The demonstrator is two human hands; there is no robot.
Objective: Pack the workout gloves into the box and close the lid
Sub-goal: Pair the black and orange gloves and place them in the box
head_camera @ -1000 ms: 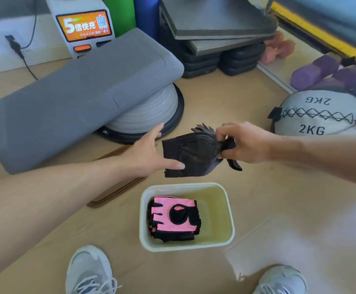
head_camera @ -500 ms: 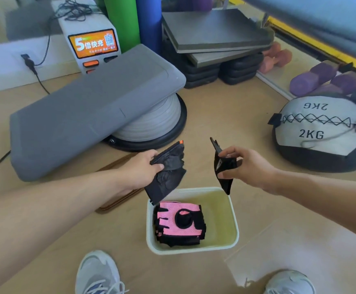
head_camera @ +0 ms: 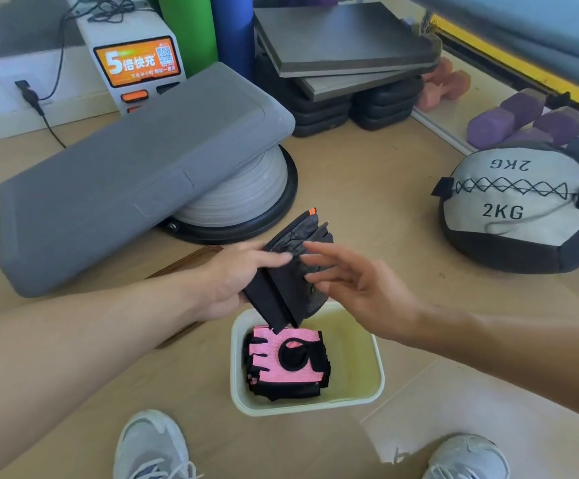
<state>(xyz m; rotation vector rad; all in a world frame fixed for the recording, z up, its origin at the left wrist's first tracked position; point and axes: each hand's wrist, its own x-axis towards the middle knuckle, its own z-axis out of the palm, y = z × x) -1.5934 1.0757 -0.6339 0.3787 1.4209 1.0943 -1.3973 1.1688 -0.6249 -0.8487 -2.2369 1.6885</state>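
pale green plastic box (head_camera: 378, 361) on the floor, open; pink-and-black mesh gloves (head_camera: 286, 363) stacked in its left half. just above its far rim, left hand (head_camera: 233, 281) grips the black fabric gloves (head_camera: 291, 274) together, cuffs hanging down toward the box. right hand (head_camera: 360, 288) beside them, fingers spread, holding nothing. step: loading the black pair. next: lower them into the free right half. lid possibly the brown flat piece (head_camera: 191, 259) beyond the box.

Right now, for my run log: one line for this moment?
left hand: holds black gloves | right hand: open beside | box: pink gloves inside, lidless
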